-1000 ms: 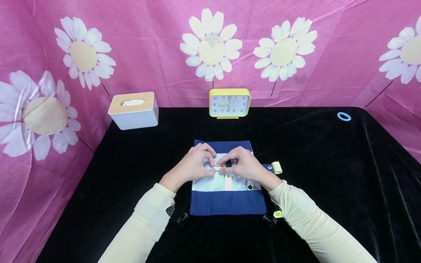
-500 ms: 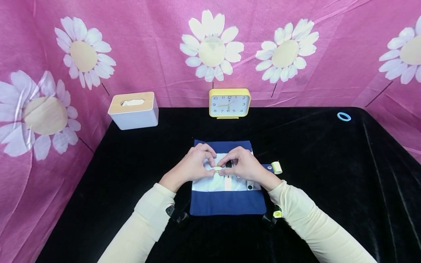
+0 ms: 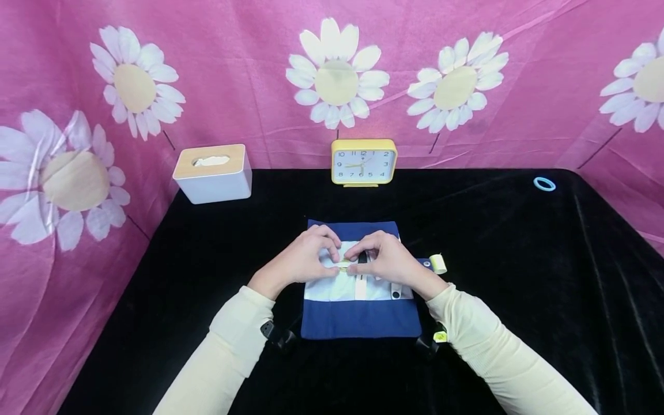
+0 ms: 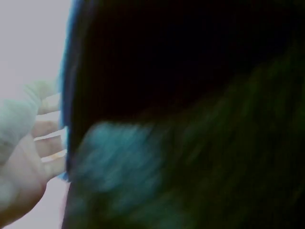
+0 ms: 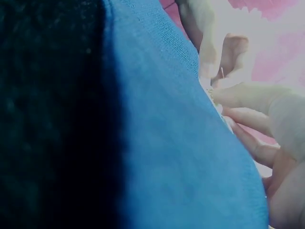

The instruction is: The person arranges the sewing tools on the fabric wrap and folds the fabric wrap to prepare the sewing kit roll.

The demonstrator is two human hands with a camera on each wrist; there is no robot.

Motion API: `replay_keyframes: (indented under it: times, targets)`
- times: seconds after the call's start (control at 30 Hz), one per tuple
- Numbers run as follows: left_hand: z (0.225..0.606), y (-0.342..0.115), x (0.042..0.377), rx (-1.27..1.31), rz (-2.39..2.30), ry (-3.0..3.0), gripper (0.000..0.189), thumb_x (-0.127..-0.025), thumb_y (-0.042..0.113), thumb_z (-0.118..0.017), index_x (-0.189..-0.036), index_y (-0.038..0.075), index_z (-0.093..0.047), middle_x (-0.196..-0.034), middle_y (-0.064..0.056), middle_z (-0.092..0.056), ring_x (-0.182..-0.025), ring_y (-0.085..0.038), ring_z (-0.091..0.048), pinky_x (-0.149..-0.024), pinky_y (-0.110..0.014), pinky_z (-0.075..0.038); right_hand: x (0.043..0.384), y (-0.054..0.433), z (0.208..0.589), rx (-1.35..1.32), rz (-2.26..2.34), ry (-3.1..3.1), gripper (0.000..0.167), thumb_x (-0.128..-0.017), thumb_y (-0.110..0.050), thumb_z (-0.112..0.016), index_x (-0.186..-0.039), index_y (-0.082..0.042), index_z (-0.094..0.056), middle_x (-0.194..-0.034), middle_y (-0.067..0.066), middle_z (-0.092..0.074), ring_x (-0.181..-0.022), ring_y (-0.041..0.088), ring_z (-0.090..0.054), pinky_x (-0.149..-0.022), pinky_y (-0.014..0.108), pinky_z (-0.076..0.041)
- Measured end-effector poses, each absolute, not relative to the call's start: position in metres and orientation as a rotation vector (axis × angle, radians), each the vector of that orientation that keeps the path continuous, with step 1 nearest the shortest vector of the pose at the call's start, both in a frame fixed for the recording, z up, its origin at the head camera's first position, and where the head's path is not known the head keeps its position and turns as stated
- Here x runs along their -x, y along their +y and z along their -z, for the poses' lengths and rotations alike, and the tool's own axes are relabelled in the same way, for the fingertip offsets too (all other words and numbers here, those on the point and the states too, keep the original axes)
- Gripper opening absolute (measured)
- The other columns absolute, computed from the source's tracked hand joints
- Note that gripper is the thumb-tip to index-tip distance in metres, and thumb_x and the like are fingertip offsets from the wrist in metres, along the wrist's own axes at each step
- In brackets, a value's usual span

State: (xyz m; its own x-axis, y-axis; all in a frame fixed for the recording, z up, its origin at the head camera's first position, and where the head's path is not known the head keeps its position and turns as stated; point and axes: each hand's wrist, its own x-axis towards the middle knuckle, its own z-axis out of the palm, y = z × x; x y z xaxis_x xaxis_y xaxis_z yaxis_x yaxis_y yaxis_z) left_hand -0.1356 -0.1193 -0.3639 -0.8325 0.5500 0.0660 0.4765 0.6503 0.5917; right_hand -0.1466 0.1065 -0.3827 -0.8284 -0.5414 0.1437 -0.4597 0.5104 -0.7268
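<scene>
A navy cloth organizer with a white middle panel lies flat on the table. Over that panel my two hands meet, fingertips almost together. Thumb and bent fingers of my left hand pinch the left end of a small pale yellow-green strip; its exact kind is too small to tell. From the other side my right hand pinches the same strip. Close-up, the right wrist view shows blue cloth covering part of the fingertips. The left wrist view is mostly dark and blurred, with the left hand at its edge.
Right of the organizer sticks out a navy tab with a yellow roll. A white strap with a dark snap lies on the panel. Farther back stand a tissue box and a yellow clock; a blue ring lies far right.
The head view has shifted very slightly. Both hands stay at the same spot over the white panel, with hardly any finger movement visible.
</scene>
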Motion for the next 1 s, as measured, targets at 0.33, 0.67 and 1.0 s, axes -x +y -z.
replay_keyframes:
  times: [0.33, 0.67, 1.0]
  targets:
    - [0.348, -0.147, 0.141, -0.877, -0.882, 2.718, 0.013, -0.08, 0.014, -0.084, -0.089, 0.012, -0.075, -0.121, -0.004, -0.065, -0.118, -0.025, -0.05, -0.102, -0.044, -0.045, 0.144, 0.121, 0.365, 0.564, 1.412, 2.62, 0.027, -0.084, -0.019, -0.082, -0.11, -0.011, -0.078, -0.105, 0.005, -0.077, -0.098, 0.019, -0.069, -0.089, 0.036, -0.055]
    - [0.348, -0.15, 0.143, -0.84, -0.795, 2.695, 0.015, -0.078, 0.017, -0.085, -0.088, 0.015, -0.075, -0.122, 0.0, -0.065, -0.124, -0.022, -0.044, -0.106, -0.046, -0.041, 0.131, 0.168, 0.352, 0.428, 1.411, 2.804, 0.028, -0.086, -0.021, -0.081, -0.111, -0.009, -0.077, -0.111, 0.006, -0.076, -0.093, 0.012, -0.068, -0.073, 0.019, -0.053]
    - [0.356, -0.159, 0.145, -0.848, -0.803, 2.671, 0.017, -0.076, 0.016, -0.087, -0.087, 0.016, -0.073, -0.12, -0.001, -0.066, -0.125, -0.023, -0.043, -0.109, -0.047, -0.038, 0.113, 0.223, 0.365, 0.342, 1.49, 2.826, 0.037, -0.086, -0.015, -0.08, -0.119, -0.001, -0.07, -0.106, -0.022, -0.072, -0.094, -0.006, -0.065, -0.08, 0.008, -0.049]
